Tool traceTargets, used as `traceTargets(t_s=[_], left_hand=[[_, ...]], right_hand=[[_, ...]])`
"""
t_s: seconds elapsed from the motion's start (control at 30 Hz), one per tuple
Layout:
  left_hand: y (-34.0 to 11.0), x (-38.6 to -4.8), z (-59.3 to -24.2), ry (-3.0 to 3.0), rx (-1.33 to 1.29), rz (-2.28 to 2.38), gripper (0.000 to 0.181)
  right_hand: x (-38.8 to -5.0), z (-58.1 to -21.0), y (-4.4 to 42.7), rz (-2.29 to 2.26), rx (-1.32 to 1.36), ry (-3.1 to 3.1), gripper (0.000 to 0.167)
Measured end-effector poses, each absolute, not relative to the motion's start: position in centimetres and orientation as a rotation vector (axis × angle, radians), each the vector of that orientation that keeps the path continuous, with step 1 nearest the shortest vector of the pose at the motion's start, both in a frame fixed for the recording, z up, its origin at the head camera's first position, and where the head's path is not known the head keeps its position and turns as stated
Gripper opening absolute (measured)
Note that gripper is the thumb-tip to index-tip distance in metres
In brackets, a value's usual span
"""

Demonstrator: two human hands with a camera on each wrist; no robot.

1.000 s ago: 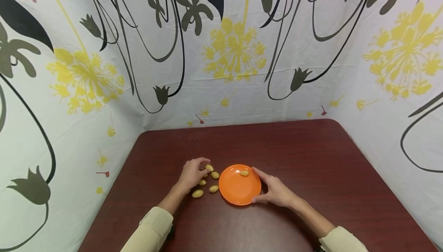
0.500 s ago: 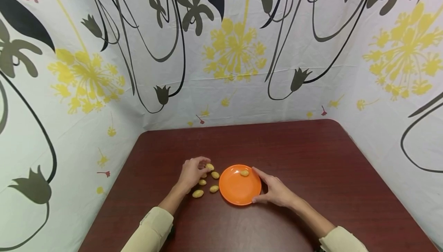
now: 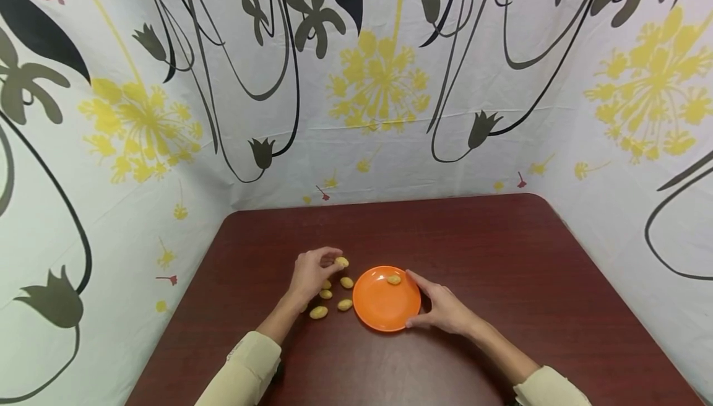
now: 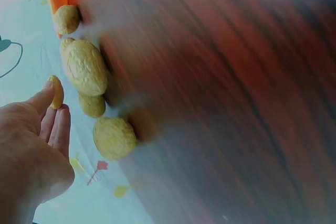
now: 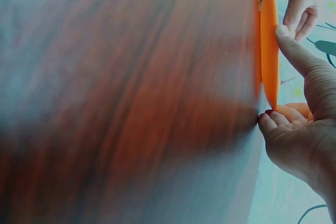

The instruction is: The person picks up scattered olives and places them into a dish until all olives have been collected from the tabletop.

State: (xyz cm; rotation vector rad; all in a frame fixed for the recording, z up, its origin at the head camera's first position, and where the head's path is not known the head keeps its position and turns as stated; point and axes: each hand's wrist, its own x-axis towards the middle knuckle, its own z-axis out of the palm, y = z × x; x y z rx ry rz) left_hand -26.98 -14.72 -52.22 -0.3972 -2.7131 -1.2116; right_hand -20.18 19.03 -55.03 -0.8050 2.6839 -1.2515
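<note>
One yellow nugget (image 3: 394, 280) plated, left fingers (image 4: 62, 132) pinch a second one (image 3: 342, 262), right fingers (image 3: 421, 280) grip the orange plate (image 3: 381, 310), several more (image 3: 319, 312) await on the counter (image 3: 445, 233).

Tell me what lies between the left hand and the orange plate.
In the head view, small yellow lumps lie on the table between the left hand and the orange plate; the hand pinches another lump.

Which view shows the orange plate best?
The head view: it shows the orange plate almost whole, from above, with one yellow piece on it. The right wrist view has it nearly edge-on, the right hand at its rim; the left wrist view shows only a strip.
</note>
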Motion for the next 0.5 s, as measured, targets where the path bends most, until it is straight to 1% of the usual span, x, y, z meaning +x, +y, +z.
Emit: traceTargets(t_s=[0.5], left_hand=[[-11.5, -26.3, -52.3, -2.671, -0.526, -1.286, 0.031]], right_hand=[[-20.1, -55.0, 19.0, -1.259, -0.801, 2.683, 0.113]])
